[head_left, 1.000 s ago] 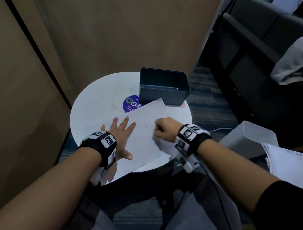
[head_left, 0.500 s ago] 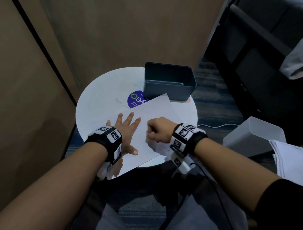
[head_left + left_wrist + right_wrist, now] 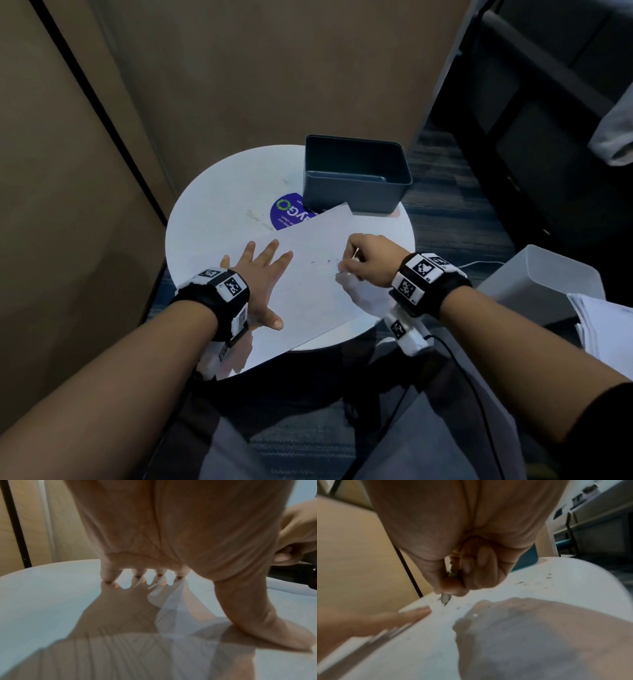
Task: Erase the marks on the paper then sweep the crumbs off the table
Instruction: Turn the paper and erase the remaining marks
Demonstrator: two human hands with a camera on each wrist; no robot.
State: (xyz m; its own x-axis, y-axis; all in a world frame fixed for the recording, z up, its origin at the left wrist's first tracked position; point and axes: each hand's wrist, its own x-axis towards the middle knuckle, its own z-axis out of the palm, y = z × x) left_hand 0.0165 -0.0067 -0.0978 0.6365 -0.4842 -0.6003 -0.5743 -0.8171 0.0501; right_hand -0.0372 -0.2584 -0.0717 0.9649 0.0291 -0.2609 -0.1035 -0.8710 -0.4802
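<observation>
A white sheet of paper (image 3: pixel 308 287) lies slanted on the round white table (image 3: pixel 219 212). My left hand (image 3: pixel 263 281) lies flat on the paper's left part, fingers spread and straight (image 3: pixel 109 577). My right hand (image 3: pixel 370 260) is curled into a fist over the paper's right side and pinches a small worn eraser (image 3: pixel 445 599), whose tip touches the sheet. Faint pencil marks and dark eraser crumbs (image 3: pixel 323 262) lie just left of that hand, and more crumbs (image 3: pixel 547 577) show in the right wrist view.
A dark grey plastic bin (image 3: pixel 356 174) stands at the table's far right, touching the paper's top corner. A purple round sticker (image 3: pixel 287 214) is partly under the sheet. A light grey box (image 3: pixel 541 284) and stacked papers (image 3: pixel 603 325) sit at the right, off the table.
My right hand slid left across the paper and has come back to the right, leaving crumbs and faint marks uncovered. The left hand stays pressed flat in the same spot.
</observation>
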